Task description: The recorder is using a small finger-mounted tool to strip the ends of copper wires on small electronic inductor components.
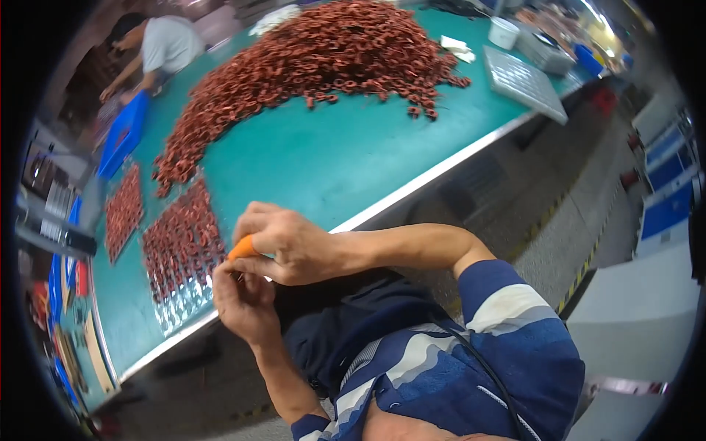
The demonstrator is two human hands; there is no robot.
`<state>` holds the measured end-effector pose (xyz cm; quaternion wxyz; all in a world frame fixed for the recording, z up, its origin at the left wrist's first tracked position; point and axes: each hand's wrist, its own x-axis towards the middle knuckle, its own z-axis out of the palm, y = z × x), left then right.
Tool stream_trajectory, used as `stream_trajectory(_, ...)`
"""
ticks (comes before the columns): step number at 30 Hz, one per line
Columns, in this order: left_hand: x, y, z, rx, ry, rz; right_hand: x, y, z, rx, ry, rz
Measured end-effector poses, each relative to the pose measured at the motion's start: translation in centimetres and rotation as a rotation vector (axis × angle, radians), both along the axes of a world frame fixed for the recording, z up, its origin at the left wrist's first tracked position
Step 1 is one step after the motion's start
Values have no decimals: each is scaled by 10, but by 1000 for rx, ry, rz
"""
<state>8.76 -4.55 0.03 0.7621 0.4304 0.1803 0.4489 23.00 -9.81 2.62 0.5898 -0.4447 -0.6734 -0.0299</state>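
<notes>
My right hand (298, 246) and my left hand (246, 305) meet in front of the table's near edge, fingertips close together. An orange finger cot (242, 248) covers a fingertip of the right hand. Both hands are closed in a pinch; what sits between the fingers is too small and hidden to name. Just left of them lies a clear plastic tray (184, 246) with rows of small red-brown ring-shaped parts, its nearest pockets bare. Farther left is a second tray (123, 213) of such parts. A large heap of loose red-brown parts (331, 55) curves across the table.
The green table (287, 158) has a pale metal edge. A blue bin (123, 136) stands at the far left, near another person (165, 48). At the back right are a white tray stack (523, 82), a white tub (503, 33) and a grey box (544, 51).
</notes>
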Motion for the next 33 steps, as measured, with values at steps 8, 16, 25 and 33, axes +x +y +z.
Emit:
stream_trajectory(8,3,-2,9,47,32,170,-12,13,-13,-310,648,265)
stream_trajectory(16,14,4,1,208,71,-193,17,-15,-33,-559,709,149)
stream_trajectory(25,2,9,-18,599,445,62,7,-18,-21,-538,850,89)
stream_trajectory(33,-6,13,-14,84,143,-391,1,-6,-26,-383,670,-95)
